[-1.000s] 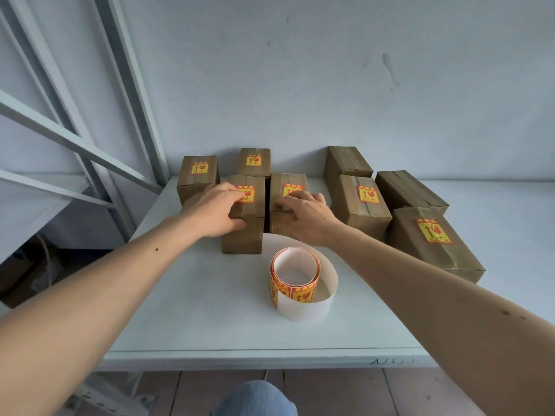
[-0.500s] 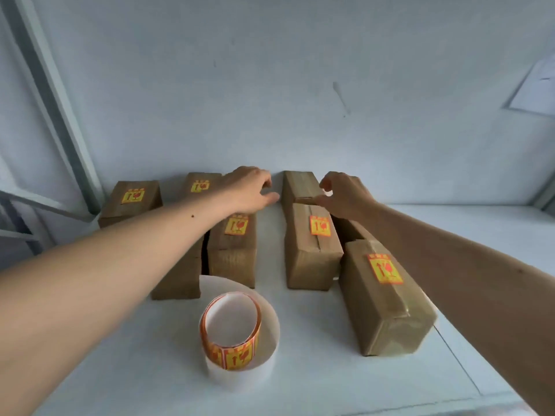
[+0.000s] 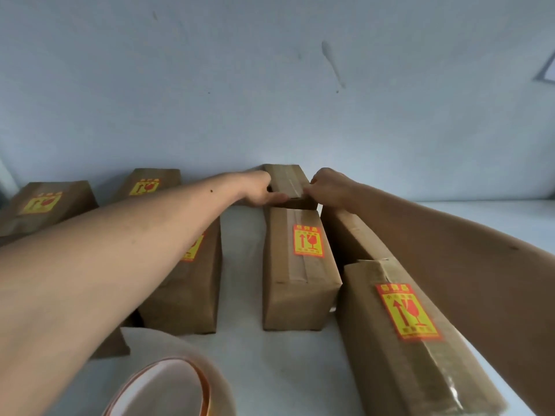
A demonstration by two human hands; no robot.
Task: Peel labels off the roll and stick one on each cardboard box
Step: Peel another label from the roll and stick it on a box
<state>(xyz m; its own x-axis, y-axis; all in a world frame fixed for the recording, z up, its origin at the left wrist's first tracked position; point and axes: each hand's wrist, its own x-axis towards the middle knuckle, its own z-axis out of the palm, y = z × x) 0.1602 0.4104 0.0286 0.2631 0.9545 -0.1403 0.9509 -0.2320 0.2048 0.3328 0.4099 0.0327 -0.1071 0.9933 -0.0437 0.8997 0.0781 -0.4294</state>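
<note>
Brown cardboard boxes crowd a white tabletop (image 3: 240,370) set against a pale blue wall (image 3: 270,85), and a person reaches both bare arms to the far one at 12 o'clock. The left hand (image 3: 258,187) clasps that unlabelled back box (image 3: 288,178) on its left side, thumb laid along the near edge; the right hand (image 3: 329,187) clasps its right side, fingers curled on the taped top — the box is held between the two palms, up against the wall. Just in front of it stands a labelled box (image 3: 300,280) carrying a red-and-yellow fragile label (image 3: 308,241). At 3 o'clock a long box (image 3: 414,340) lies tilted, labelled too, with another box (image 3: 351,235) behind it, half hidden under the right forearm. At 9 o'clock a box (image 3: 186,289) sits under the left forearm, its label partly covered, and two more labelled boxes (image 3: 45,205) (image 3: 147,184) stand at 10 and 11 o'clock. The label roll (image 3: 168,385) — orange edged, with loose white backing paper curling round it — rests at 6 o'clock, touched by neither hand.
</note>
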